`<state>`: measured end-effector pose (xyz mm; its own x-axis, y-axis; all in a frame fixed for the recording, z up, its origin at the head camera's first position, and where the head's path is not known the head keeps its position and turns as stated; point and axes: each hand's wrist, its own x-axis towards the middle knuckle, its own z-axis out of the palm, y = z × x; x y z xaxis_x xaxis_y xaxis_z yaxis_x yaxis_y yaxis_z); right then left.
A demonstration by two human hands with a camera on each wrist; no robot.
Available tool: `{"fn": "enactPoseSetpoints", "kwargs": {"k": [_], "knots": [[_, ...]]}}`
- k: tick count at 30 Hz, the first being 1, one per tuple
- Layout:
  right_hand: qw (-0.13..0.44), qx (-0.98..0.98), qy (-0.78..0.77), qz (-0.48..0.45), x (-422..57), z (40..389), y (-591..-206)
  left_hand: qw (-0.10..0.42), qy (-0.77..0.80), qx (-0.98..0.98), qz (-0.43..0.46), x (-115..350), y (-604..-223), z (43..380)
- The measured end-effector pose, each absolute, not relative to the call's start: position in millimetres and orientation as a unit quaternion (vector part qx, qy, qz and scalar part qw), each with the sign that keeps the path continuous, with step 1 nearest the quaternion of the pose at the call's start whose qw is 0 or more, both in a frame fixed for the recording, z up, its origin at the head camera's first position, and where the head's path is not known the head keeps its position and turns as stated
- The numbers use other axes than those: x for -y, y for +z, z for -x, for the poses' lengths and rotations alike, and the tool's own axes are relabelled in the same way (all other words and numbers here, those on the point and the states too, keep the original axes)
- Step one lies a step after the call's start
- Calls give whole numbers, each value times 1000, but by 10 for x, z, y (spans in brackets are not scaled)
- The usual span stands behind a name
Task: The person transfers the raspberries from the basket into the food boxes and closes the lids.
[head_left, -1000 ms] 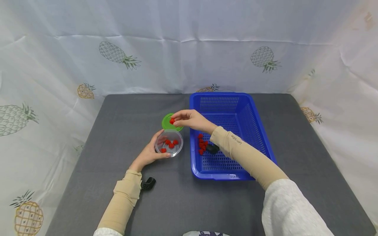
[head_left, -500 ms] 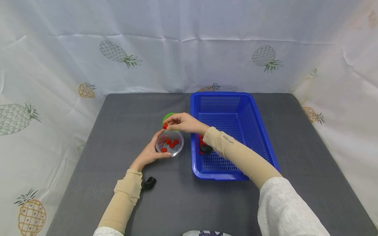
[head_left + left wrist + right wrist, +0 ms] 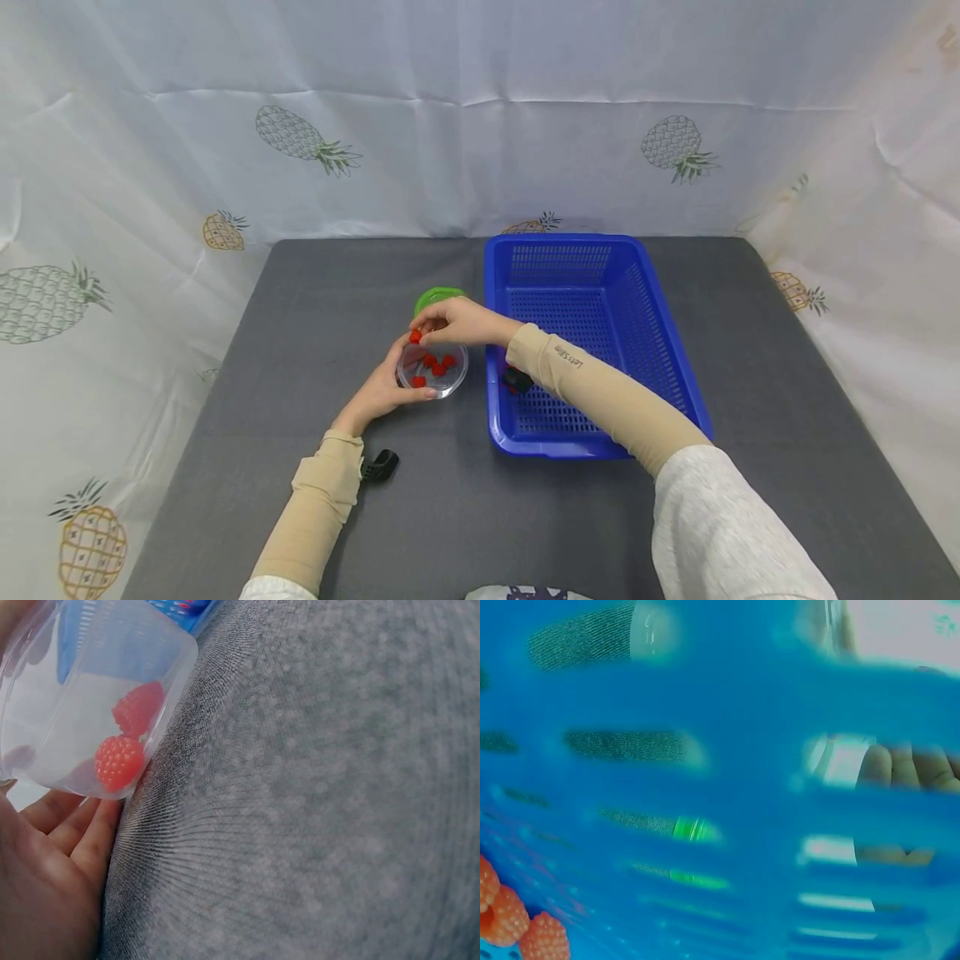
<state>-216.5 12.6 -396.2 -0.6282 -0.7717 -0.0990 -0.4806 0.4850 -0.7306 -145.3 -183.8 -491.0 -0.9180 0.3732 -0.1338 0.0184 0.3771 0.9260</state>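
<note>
My left hand holds a round clear plastic tub on the table, with fingers and thumb around its side. Several red raspberries lie in the bottom; the left wrist view shows two raspberries close up through the wall. Between thumb and fingertips, my right hand pinches another raspberry at the tub's far-left rim. Just behind the tub lies a green lid, partly hidden by the right hand.
A blue perforated basket stands to the right, under my right forearm. Raspberries lie inside it, mostly hidden by the arm in the head view. A black device sits at my left wrist, and another black device at the right.
My right hand has moved left and nearer to me, carrying the raspberry from over the green lid to the tub's rim. My left hand and the tub have stayed put.
</note>
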Motion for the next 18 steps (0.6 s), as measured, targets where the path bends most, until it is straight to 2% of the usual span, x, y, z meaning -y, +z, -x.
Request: {"fn": "enactPoseSetpoints", "kwargs": {"k": [18], "knots": [[212,-852,-280,388,-87,2141,-3994,148,545,-816,-121,1844,-4946,1452]]}}
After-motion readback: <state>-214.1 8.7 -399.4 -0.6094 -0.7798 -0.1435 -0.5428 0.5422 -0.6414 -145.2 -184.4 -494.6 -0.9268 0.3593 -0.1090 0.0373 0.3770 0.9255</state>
